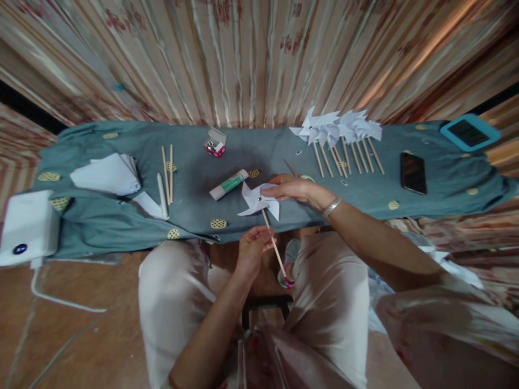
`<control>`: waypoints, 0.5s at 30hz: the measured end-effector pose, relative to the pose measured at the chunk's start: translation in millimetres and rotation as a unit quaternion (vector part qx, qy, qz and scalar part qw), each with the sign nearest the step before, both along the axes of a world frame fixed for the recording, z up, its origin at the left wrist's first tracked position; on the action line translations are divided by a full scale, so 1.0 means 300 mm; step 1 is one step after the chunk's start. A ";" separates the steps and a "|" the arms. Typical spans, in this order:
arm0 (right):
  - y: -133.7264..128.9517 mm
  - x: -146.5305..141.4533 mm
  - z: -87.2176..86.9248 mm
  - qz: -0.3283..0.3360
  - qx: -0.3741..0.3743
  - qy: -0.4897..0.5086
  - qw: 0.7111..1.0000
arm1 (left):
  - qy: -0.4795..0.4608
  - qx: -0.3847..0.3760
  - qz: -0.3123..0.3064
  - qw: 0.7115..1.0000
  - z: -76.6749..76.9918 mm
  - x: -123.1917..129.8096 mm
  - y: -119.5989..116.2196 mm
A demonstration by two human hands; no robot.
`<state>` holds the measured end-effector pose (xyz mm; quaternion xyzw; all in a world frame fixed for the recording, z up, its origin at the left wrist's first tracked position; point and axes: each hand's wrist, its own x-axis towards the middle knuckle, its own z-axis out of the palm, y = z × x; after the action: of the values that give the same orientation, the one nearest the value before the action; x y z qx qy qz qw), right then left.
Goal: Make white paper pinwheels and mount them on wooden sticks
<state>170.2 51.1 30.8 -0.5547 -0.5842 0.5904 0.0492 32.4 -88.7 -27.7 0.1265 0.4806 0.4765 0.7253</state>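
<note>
A white paper pinwheel (259, 200) on a wooden stick (277, 249) is held over the table's front edge, its stick slanting down to the right. My left hand (254, 246) pinches the stick below the blades. From the right, my right hand (292, 188) reaches in with its fingers against a blade; the thumb side is partly hidden. Just behind the pinwheel lies a glue stick (229, 185). Scissors (292, 168) lie partly hidden behind my right hand.
Finished pinwheels (340, 129) lie in a row at the back right, near a phone (413, 173) and a blue-framed device (470, 132). Leftward are a pin box (214, 145), loose sticks (171, 174), stacked paper (107, 174) and a white device (30, 227).
</note>
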 end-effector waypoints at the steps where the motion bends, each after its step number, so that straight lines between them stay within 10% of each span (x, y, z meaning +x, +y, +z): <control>1: -0.004 0.009 -0.006 -0.033 -0.010 0.044 0.998 | 0.004 0.000 -0.004 1.000 0.008 -0.003 0.006; 7: -0.013 0.051 -0.061 -0.218 -0.010 0.207 0.954 | 0.022 0.026 -0.020 0.999 0.063 -0.007 0.063; 15: -0.011 0.074 -0.127 -0.269 0.029 0.387 0.882 | 0.032 0.068 -0.059 0.995 0.095 -0.006 0.174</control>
<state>192.5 47.8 -7.4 -0.4166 -0.3639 0.7048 0.4442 30.7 -36.4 0.7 0.2189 0.4622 0.4600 0.7259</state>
